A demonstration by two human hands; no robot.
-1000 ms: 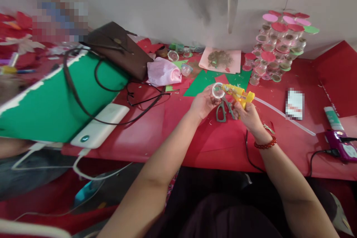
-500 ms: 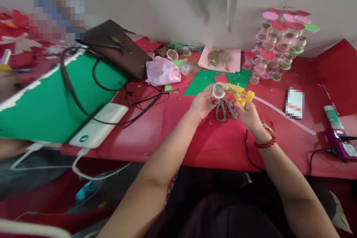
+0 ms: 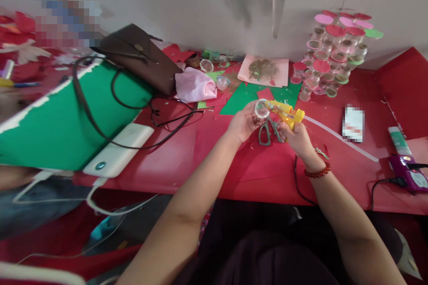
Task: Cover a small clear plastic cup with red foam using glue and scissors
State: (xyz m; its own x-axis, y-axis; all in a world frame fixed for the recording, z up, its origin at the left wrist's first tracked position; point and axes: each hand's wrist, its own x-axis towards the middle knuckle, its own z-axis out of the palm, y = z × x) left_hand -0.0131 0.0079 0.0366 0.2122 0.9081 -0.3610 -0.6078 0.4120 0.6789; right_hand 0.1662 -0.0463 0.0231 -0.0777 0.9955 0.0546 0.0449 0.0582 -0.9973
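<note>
Between its fingers my left hand [image 3: 246,124] grips a small clear plastic cup [image 3: 262,109], its round rim turned toward me. My right hand [image 3: 295,137] is wrapped round a yellow hot glue gun [image 3: 286,113], whose nozzle meets the cup's edge; I cannot tell whether they touch. A long translucent glue stick [image 3: 341,137] trails out of the gun's back to the right. Below the two hands lies a pair of scissors [image 3: 265,134] with grey-green handles, blades partly hidden. A stack of similar cups with red, pink and green paper discs [image 3: 329,58] stands behind to the right.
A brown bag [image 3: 140,60] with a long strap, eyeglasses [image 3: 163,116] and a white power bank [image 3: 118,150] lie on the left. Green paper [image 3: 230,102] and a pink sheet [image 3: 245,73] are behind my hands. A purple power socket [image 3: 406,173] with black cables sits at the right.
My hands, the cup and the glue gun stay practically in place. At the far left, beside the green board, a person's blurred hand area has shifted slightly.
</note>
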